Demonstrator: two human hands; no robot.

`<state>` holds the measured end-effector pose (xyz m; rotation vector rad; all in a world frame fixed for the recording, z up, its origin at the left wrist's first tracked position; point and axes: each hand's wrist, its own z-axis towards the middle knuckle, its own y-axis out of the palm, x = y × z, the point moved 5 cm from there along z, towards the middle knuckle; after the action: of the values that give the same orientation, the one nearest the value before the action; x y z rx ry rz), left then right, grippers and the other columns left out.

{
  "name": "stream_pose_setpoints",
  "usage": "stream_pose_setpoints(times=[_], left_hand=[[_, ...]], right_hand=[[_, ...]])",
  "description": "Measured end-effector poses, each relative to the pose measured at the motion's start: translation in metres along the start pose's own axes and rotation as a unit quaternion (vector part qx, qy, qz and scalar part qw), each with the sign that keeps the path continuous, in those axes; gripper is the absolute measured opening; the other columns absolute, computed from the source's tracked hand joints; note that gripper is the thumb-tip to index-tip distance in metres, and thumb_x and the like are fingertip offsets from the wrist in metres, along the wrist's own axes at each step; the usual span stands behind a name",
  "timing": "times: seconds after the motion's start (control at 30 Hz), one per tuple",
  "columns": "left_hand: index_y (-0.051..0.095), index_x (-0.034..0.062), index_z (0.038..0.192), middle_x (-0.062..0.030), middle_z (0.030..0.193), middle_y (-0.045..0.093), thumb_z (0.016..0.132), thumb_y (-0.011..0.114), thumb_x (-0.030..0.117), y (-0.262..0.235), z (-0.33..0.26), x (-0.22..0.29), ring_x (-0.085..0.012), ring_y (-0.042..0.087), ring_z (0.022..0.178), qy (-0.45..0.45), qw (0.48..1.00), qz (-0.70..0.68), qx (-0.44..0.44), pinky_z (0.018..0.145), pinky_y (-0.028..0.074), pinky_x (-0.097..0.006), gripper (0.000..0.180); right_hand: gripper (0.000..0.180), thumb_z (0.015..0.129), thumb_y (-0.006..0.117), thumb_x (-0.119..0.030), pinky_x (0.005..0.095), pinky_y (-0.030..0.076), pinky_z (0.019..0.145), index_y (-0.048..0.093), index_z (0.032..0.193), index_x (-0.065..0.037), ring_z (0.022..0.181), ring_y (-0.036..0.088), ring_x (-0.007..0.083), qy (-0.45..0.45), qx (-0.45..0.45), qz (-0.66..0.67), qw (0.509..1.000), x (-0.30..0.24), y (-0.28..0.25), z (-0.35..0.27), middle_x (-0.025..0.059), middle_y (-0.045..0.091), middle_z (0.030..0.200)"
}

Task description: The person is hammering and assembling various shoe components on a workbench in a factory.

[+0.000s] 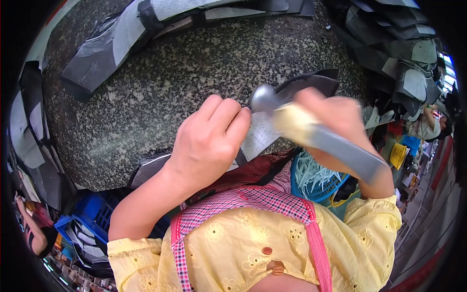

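Left hand (209,146) curled, fingertips pressing 1 grey shoe piece (260,136) onto the granite slab (160,97). Right hand (335,121), motion-blurred, clamped on a hammer (311,131); head beside left fingertips.

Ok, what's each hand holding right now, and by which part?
The right hand grips a hammer by its handle, close behind the round metal head. The left hand presses down on a flat grey piece at its edge on the stone slab.
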<state>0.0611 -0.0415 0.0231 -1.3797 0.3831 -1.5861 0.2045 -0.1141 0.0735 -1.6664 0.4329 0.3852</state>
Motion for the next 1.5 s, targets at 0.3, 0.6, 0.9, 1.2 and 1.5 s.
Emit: stream_pose_setpoints(times=[0.3,0.6,0.9,1.2,1.5], left_hand=[[0.066,0.0015,0.088,-0.0081,0.080,0.058,0.072,0.074,0.002,-0.008,-0.013,-0.003,-0.0244,0.057,0.069,-0.008,0.999,-0.021,0.039,0.058,0.047,-0.034,0.018],[0.067,0.0035,0.087,-0.0083,0.083,0.058,0.072,0.075,0.003,-0.010,-0.018,-0.011,-0.0248,0.057,0.070,-0.050,0.992,-0.109,0.029,0.060,0.048,-0.035,0.018],[0.066,0.0052,0.091,-0.0045,0.082,0.056,0.070,0.070,0.007,-0.014,-0.032,-0.007,-0.0224,0.055,0.071,-0.003,0.999,0.004,0.038,0.059,0.047,-0.032,0.021],[0.067,0.0117,0.091,0.0018,0.084,0.058,0.072,0.064,0.014,-0.022,-0.052,0.008,-0.0163,0.054,0.079,0.035,0.978,0.195,0.068,0.071,0.036,-0.034,0.019],[0.068,0.0118,0.091,0.0015,0.089,0.061,0.069,0.074,0.013,-0.035,-0.068,0.000,-0.0196,0.056,0.086,0.000,0.988,0.146,0.049,0.077,0.036,-0.037,0.023]], right_hand=[[0.024,0.070,0.075,-0.011,0.0356,0.047,0.051,0.057,0.084,-0.009,0.060,0.063,0.0309,0.017,0.009,-0.065,0.998,0.003,-0.001,0.003,0.0102,0.058,0.065],[0.024,0.076,0.067,-0.018,0.0401,0.046,0.046,0.048,0.087,-0.009,0.056,0.063,0.0297,-0.007,0.016,-0.023,1.000,-0.007,0.023,-0.005,0.0102,0.058,0.062],[0.023,0.078,0.065,-0.019,0.0384,0.048,0.049,0.048,0.088,-0.008,0.059,0.063,0.0307,-0.018,-0.046,-0.049,0.998,-0.021,0.028,0.001,0.0105,0.059,0.064],[0.029,0.074,0.069,-0.024,0.0360,0.047,0.046,0.048,0.087,-0.008,0.055,0.064,0.0265,-0.093,0.061,-0.136,0.984,-0.038,0.006,0.012,0.0079,0.060,0.063],[0.025,0.077,0.068,-0.022,0.0365,0.047,0.045,0.048,0.082,-0.009,0.053,0.063,0.0277,-0.079,-0.002,-0.090,0.993,-0.045,0.021,0.012,0.0092,0.060,0.062]])
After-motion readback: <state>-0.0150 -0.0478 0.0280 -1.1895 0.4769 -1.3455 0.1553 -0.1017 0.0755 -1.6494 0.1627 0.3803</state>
